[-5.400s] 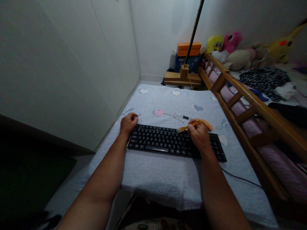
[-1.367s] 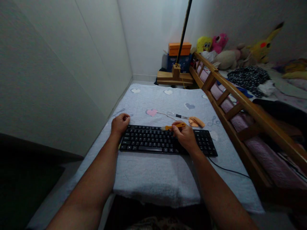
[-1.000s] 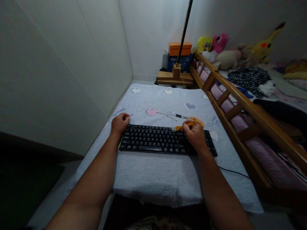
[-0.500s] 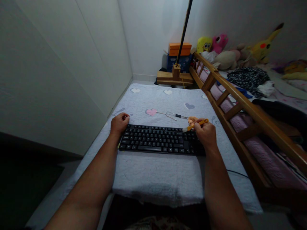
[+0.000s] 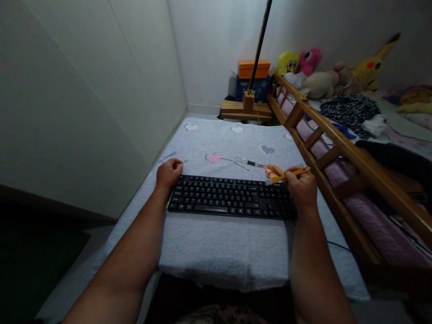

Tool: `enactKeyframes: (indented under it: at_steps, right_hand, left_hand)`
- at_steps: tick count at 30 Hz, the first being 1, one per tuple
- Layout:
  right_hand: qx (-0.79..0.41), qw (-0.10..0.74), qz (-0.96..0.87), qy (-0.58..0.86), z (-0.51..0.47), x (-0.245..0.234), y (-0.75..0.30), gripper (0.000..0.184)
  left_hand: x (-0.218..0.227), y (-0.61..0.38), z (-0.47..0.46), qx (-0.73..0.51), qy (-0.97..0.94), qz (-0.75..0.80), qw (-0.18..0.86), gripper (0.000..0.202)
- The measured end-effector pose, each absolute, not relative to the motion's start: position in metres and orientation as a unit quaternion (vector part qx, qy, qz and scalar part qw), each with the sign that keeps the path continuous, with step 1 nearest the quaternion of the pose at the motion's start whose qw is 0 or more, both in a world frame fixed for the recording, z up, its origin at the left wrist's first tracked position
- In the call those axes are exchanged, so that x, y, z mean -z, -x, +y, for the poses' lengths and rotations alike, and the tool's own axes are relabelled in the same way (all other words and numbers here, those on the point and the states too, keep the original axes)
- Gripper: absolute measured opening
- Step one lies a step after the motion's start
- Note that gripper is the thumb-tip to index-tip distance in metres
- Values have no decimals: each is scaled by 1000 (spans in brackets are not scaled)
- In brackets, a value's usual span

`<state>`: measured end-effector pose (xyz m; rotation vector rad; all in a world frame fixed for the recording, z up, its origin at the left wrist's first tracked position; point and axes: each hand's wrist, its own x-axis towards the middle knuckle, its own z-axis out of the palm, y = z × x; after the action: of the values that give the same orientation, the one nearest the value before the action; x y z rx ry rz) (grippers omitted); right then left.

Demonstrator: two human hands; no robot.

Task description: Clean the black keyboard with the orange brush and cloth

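A black keyboard (image 5: 216, 195) lies flat on a pale cloth with heart prints. At its far left corner is my left hand (image 5: 169, 174), fingers curled and closed against the edge, partly hiding that corner. My right hand (image 5: 301, 188) pinches a small yellow-handled brush (image 5: 280, 178) above the keyboard's far right part. The pale bristles point left, near the top row of keys; whether they touch is unclear. Just behind the brush sits a crumpled orange cloth (image 5: 274, 170). Beyond the keyboard lie a thin wire tool with a black grip (image 5: 251, 163) and a thin white stick (image 5: 240, 165).
A wooden bed rail (image 5: 340, 139) runs along the right side, with plush toys (image 5: 317, 83) and clothes behind it. A wooden stand (image 5: 247, 106) with a dark pole is at the back, before an orange box (image 5: 254, 69). Pale panels rise at left.
My right hand has moved to the right along the keyboard with the brush, uncovering more of the right-hand keys. My left hand stays at the corner.
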<state>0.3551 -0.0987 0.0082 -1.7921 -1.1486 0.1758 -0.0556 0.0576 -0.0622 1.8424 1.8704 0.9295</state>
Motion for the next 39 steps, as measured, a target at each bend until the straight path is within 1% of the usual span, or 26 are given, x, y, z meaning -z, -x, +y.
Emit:
enactKeyframes:
  at_steps: [2, 4, 8, 12, 15, 18, 21, 24, 30, 35, 39]
  right_hand:
    - [-105, 481, -478, 727, -98, -8, -351, 21]
    - [-108, 464, -488, 731, -97, -6, -351, 23]
    - [-65, 441, -487, 751, -95, 0, -363, 25]
    - [-39, 466, -463, 753, -97, 0, -375, 26]
    - [-88, 501, -453, 732, -98, -3, -363, 23]
    - [-204, 543, -479, 659, -95, -2, -331, 28]
    - [-300, 530, -520, 599, -91, 3, -295, 32]
    - [-358, 507, -537, 571, -89, 9, -271, 39]
    - [-402, 487, -543, 553, -87, 15, -252, 42]
    - [-421, 478, -547, 543, -84, 17, -242, 35]
    - [-395, 460, -570, 554, -83, 15, -241, 29]
  left_hand:
    - [61, 55, 57, -328, -649, 663, 179, 24]
    - [60, 54, 57, -327, -648, 664, 181, 23]
    - [60, 54, 57, -329, -651, 661, 177, 22]
    - [62, 55, 58, -325, -651, 663, 174, 23]
    - [62, 55, 58, -325, -651, 663, 180, 24]
    - [62, 54, 57, -327, -649, 662, 181, 24]
    - [62, 55, 57, -328, -649, 663, 181, 24]
    - [63, 55, 57, -329, -651, 660, 180, 24]
    - [63, 54, 57, -328, -649, 662, 181, 24]
    - [61, 54, 57, -325, -650, 662, 182, 24]
    - [61, 54, 57, -322, -651, 663, 182, 27]
